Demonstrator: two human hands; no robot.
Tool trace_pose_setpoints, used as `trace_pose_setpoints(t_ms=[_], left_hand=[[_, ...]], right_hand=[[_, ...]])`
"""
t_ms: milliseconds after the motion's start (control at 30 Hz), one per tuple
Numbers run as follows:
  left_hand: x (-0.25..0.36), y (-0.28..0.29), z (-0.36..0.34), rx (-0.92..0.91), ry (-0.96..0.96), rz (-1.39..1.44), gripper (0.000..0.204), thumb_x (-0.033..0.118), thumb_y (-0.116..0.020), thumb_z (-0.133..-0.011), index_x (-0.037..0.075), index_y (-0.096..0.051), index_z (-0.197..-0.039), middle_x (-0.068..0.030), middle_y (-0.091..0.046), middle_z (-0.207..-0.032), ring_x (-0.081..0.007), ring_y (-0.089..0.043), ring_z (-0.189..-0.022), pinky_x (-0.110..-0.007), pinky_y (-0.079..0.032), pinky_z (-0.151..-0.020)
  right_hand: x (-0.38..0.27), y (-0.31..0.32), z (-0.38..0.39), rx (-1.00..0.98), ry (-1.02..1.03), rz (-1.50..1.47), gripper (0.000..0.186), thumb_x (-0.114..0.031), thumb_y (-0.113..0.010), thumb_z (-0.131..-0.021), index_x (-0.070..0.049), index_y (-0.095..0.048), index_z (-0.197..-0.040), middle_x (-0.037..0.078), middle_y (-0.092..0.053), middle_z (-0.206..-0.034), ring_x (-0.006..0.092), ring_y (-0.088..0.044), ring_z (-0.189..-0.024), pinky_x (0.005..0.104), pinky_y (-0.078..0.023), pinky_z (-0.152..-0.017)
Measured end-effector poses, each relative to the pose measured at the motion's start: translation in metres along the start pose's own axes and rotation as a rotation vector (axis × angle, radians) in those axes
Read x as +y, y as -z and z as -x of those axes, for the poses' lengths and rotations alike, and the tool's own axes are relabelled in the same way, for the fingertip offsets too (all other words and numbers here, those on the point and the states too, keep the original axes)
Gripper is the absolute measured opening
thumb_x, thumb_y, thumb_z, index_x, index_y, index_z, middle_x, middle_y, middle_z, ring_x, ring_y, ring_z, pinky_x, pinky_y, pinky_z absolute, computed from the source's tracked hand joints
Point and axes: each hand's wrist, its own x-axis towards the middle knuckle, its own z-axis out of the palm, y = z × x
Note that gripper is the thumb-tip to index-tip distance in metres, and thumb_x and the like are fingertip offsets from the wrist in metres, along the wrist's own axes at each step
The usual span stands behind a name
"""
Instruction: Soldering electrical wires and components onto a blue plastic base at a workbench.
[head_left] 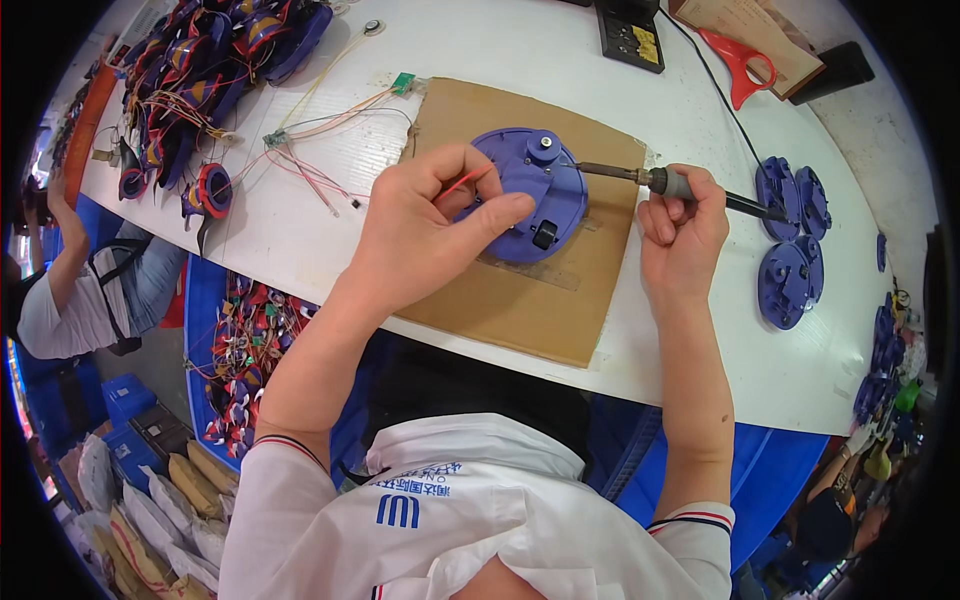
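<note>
Centrally, purple disc (566, 205) on cardboard (530, 315); left hand (420, 225), fingers pinched on red wire (460, 184); right hand (685, 225) closed round soldering iron (612, 172).

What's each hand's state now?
Left hand: closed, holding a red wire over the round purple part.
Right hand: closed, holding a soldering iron.
</note>
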Motion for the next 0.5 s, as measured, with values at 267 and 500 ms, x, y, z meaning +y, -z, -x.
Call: trace_pose_setpoints(t_ms=[267,500], left_hand=[[-0.009,0.009,-0.017,-0.128,0.28,1.267,0.014,0.012,-0.057,-0.092,0.01,-0.054,-0.078,0.0022,-0.039,-0.064,-0.0063,-0.031,-0.055,-0.02,-0.027,-0.048],[0.007,-0.008,-0.016,0.04,0.438,1.195,0.014,0.015,-0.054,-0.094,0.008,-0.06,-0.084,0.0026,-0.036,-0.065,-0.0081,-0.034,-0.057,-0.02,-0.029,-0.049]], right_hand=[[0.007,-0.001,0.0,-0.057,-0.031,0.004,0.021,-0.021,-0.05,-0.092,-0.003,-0.061,-0.09,-0.002,-0.041,-0.06,0.0047,-0.027,-0.044,0.02,-0.02,-0.042],[0.007,0.001,0.0,-0.045,-0.035,0.017,0.02,-0.02,-0.051,-0.092,-0.003,-0.061,-0.09,-0.002,-0.04,-0.06,0.0048,-0.026,-0.044,0.02,-0.02,-0.043]])
